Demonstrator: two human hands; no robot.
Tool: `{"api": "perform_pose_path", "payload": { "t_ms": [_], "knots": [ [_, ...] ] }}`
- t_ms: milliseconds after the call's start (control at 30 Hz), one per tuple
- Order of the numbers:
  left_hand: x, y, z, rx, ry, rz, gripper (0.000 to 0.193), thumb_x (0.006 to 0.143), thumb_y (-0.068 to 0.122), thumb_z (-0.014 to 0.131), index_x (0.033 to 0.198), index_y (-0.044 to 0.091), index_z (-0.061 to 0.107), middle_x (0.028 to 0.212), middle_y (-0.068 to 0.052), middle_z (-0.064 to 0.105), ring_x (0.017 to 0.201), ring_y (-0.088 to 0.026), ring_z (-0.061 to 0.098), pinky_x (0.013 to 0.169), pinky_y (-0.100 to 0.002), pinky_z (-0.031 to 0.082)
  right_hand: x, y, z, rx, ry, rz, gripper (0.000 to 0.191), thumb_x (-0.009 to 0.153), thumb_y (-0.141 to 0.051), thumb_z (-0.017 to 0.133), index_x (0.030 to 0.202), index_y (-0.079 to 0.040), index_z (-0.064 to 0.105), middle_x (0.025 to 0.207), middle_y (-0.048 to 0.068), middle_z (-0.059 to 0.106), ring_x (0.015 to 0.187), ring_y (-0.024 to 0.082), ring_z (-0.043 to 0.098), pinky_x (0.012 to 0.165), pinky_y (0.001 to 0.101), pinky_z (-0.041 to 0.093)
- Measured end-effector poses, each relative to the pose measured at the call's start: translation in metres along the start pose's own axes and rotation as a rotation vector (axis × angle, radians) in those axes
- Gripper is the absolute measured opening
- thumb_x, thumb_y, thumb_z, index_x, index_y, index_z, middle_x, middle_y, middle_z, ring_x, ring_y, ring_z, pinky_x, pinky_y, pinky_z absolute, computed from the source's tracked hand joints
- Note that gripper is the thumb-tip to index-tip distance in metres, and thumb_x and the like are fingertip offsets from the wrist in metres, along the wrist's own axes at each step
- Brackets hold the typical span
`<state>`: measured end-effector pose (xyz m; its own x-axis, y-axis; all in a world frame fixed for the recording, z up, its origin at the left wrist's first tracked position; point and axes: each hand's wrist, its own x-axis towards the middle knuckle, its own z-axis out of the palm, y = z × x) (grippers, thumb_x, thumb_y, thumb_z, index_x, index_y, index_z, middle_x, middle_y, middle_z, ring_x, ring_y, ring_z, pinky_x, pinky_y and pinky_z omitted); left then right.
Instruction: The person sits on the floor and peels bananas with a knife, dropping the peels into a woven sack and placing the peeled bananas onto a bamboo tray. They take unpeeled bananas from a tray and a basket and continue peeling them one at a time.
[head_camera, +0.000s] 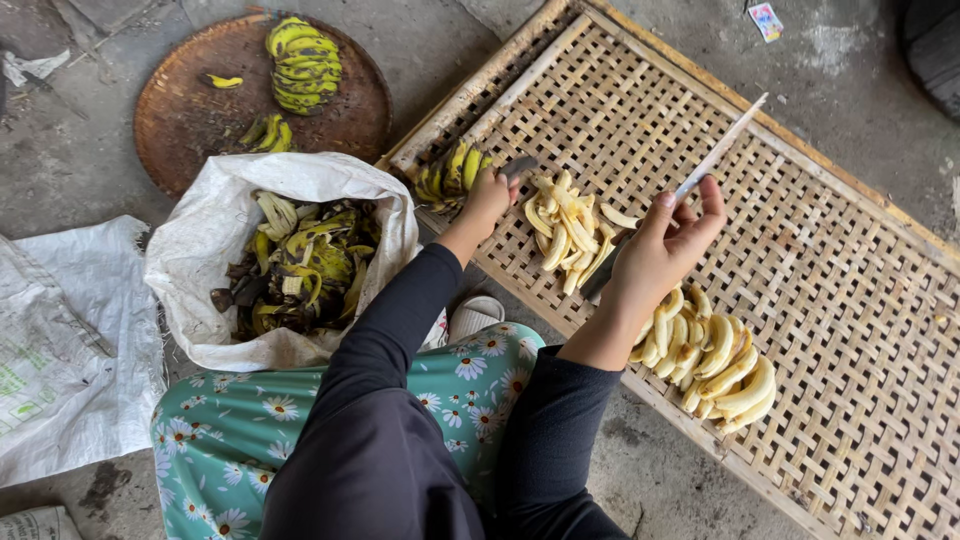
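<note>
My left hand (487, 198) is closed on a small bunch of unpeeled yellow-green bananas (448, 176) at the near left corner of a large woven bamboo tray (830, 300). My right hand (665, 245) grips a long thin knife (720, 150), its blade pointing up and to the right over the tray. One pile of peeled pale bananas (565, 232) lies between my hands. A second, larger pile of peeled bananas (715, 362) lies just below my right wrist.
A white sack (200, 230) full of banana peels (300, 265) stands to the left of my left arm. Behind it a round brown woven tray (180, 120) holds more banana bunches (303, 62). A flat white sack (70, 340) lies on the concrete floor at left.
</note>
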<state>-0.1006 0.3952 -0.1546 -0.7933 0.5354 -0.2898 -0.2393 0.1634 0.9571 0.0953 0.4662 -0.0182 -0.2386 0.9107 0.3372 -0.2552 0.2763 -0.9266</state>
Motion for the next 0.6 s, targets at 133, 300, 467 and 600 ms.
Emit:
{"api": "perform_pose_path", "payload": {
  "t_ms": [133, 300, 467, 600],
  "knots": [
    [-0.02, 0.021, -0.022, -0.939, -0.15, -0.073, 0.033, 0.108, 0.019, 0.049, 0.13, -0.004, 0.052, 0.1, -0.011, 0.065, 0.082, -0.014, 0.059, 0.076, -0.03, 0.054, -0.011, -0.026, 0.024, 0.159, -0.199, 0.208, 0.036, 0.111, -0.019, 0.054, 0.146, -0.012, 0.05, 0.096, 0.004, 0.065, 0.066, 0.008, 0.055, 0.05, 0.024, 0.048],
    [-0.082, 0.023, -0.058, -0.906, -0.291, 0.298, 0.032, 0.11, 0.017, 0.057, 0.139, 0.005, 0.052, 0.101, -0.005, 0.059, 0.089, -0.015, 0.061, 0.079, -0.032, 0.055, -0.043, -0.057, 0.06, 0.179, -0.599, 0.416, 0.055, 0.105, -0.025, 0.057, 0.157, -0.017, 0.041, 0.077, 0.001, 0.055, 0.056, 0.007, 0.051, 0.044, 0.0227, 0.042],
    [-0.156, 0.023, -0.133, -0.642, -0.022, 0.481, 0.033, 0.105, 0.015, 0.06, 0.137, 0.008, 0.057, 0.123, -0.002, 0.066, 0.107, -0.01, 0.064, 0.091, -0.028, 0.055, -0.09, -0.065, 0.101, 0.142, -1.06, 0.32, 0.058, 0.103, -0.022, 0.063, 0.156, -0.012, 0.041, 0.084, -0.003, 0.058, 0.059, 0.006, 0.049, 0.046, 0.0228, 0.041],
    [-0.212, 0.013, -0.186, -0.651, 0.281, 0.386, 0.029, 0.11, 0.017, 0.055, 0.136, 0.005, 0.057, 0.116, -0.002, 0.067, 0.097, -0.009, 0.061, 0.078, -0.026, 0.052, -0.144, -0.059, 0.137, 0.172, -1.318, 0.073, 0.058, 0.105, -0.02, 0.067, 0.155, -0.009, 0.04, 0.083, 0.001, 0.058, 0.069, 0.01, 0.057, 0.059, 0.0297, 0.047]
  ]
}}
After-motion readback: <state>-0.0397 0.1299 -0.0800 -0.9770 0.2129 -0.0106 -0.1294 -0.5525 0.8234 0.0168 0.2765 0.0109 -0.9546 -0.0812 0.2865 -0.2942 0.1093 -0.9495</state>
